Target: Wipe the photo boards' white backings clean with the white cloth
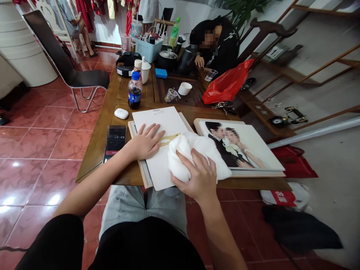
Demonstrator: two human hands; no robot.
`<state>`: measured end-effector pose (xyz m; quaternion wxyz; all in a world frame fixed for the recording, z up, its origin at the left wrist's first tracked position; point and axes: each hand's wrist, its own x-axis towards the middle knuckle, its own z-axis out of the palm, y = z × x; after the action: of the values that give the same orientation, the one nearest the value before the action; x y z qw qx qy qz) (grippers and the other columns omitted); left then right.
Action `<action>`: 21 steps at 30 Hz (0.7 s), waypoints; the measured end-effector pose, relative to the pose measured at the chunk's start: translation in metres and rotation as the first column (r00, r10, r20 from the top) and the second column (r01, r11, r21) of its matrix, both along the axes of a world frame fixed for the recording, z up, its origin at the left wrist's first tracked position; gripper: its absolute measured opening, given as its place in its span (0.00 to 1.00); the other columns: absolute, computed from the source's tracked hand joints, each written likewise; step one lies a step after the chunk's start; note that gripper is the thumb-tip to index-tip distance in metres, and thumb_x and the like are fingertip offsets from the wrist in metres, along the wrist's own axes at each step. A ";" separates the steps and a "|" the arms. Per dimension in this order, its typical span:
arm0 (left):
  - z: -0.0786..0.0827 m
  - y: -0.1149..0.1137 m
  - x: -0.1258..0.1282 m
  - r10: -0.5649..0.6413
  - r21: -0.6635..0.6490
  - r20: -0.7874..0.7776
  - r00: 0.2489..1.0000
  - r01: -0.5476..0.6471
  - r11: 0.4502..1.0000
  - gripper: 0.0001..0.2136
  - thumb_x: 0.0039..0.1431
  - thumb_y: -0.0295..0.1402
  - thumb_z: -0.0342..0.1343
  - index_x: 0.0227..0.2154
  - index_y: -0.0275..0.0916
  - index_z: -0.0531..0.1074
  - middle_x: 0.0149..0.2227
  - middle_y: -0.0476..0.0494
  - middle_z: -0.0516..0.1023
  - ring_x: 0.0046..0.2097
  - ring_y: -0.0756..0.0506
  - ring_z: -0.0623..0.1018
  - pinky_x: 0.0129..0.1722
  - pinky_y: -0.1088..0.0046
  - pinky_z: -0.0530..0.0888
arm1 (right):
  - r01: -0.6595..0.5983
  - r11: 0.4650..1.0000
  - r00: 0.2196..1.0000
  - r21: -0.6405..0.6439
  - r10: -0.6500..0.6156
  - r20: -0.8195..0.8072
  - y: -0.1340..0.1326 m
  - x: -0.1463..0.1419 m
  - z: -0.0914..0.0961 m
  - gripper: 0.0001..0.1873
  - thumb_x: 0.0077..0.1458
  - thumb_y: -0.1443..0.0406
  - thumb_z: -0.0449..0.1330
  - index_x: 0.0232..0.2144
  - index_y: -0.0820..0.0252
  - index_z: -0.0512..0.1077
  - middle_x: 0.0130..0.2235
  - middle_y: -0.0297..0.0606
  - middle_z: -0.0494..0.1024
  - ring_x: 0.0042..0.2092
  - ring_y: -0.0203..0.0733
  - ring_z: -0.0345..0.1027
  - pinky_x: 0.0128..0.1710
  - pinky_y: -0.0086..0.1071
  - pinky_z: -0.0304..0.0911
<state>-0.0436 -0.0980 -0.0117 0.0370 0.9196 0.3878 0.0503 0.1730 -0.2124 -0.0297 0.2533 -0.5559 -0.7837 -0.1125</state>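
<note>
My left hand (pixel 146 141) lies flat with its fingers spread on a white sheet of paper (pixel 160 123). The sheet rests on a wood-edged board (pixel 144 176). My right hand (pixel 194 174) presses down on and grips a bunched white cloth (pixel 191 157), which lies partly on the sheet and partly on a framed wedding portrait (pixel 247 146). The portrait lies flat to the right, and the cloth hides its left edge. A strip of pale gold shows on the sheet between my hands.
On the wooden table (pixel 95 150) are a phone (pixel 114 142), a white earbud case (pixel 121 113) and a cola bottle (pixel 134 90). A seated person (pixel 216 47) is across it, behind a red plastic bag (pixel 227 88). Red floor tiles surround the table.
</note>
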 end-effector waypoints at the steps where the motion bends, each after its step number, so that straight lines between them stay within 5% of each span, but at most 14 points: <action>1: 0.000 0.000 0.000 0.004 0.000 0.003 1.000 -0.004 1.000 0.26 0.74 0.38 0.36 0.70 0.33 0.54 0.72 0.27 0.51 0.73 0.33 0.52 0.70 0.46 0.48 | -0.064 0.998 0.998 -0.020 0.064 0.009 0.000 0.001 0.001 0.32 0.52 0.52 0.62 0.58 0.54 0.73 0.54 0.50 0.75 0.58 0.65 0.66 0.58 0.56 0.55; 6: -0.002 0.000 0.000 0.014 0.008 0.014 1.000 -0.014 1.000 0.27 0.74 0.40 0.37 0.69 0.33 0.55 0.72 0.27 0.51 0.73 0.33 0.51 0.70 0.46 0.48 | -0.433 0.898 0.898 -0.085 0.437 0.043 0.002 0.007 0.008 0.35 0.50 0.44 0.60 0.57 0.50 0.74 0.53 0.47 0.76 0.62 0.62 0.63 0.62 0.56 0.51; 10: -0.004 0.003 -0.002 -0.026 0.001 -0.019 0.999 0.026 1.000 0.31 0.72 0.47 0.41 0.69 0.32 0.54 0.72 0.25 0.50 0.73 0.31 0.51 0.69 0.43 0.49 | -0.565 0.823 0.820 -0.064 0.568 0.069 0.002 0.004 0.006 0.39 0.52 0.36 0.54 0.57 0.50 0.73 0.52 0.47 0.76 0.63 0.62 0.62 0.62 0.58 0.50; 14: -0.003 0.002 -0.003 -0.015 0.004 -0.027 1.000 0.016 1.000 0.29 0.73 0.44 0.40 0.70 0.32 0.53 0.72 0.27 0.50 0.73 0.32 0.51 0.70 0.44 0.48 | -0.543 0.839 0.836 -0.030 0.544 0.068 -0.001 0.006 0.005 0.38 0.53 0.38 0.55 0.57 0.52 0.73 0.54 0.48 0.75 0.62 0.63 0.63 0.61 0.58 0.51; 21: -0.001 0.000 -0.002 -0.006 0.026 -0.007 1.000 0.006 1.000 0.27 0.74 0.40 0.36 0.69 0.32 0.55 0.72 0.26 0.52 0.73 0.33 0.53 0.69 0.44 0.50 | -0.257 0.966 0.964 0.010 0.255 0.070 -0.007 0.031 0.005 0.31 0.51 0.55 0.62 0.57 0.57 0.73 0.53 0.51 0.75 0.58 0.64 0.67 0.58 0.57 0.56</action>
<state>-0.0454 -0.0983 -0.0127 0.0239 0.9214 0.3845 0.0518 0.2040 -0.2191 -0.0247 0.2441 -0.4434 -0.8560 -0.1051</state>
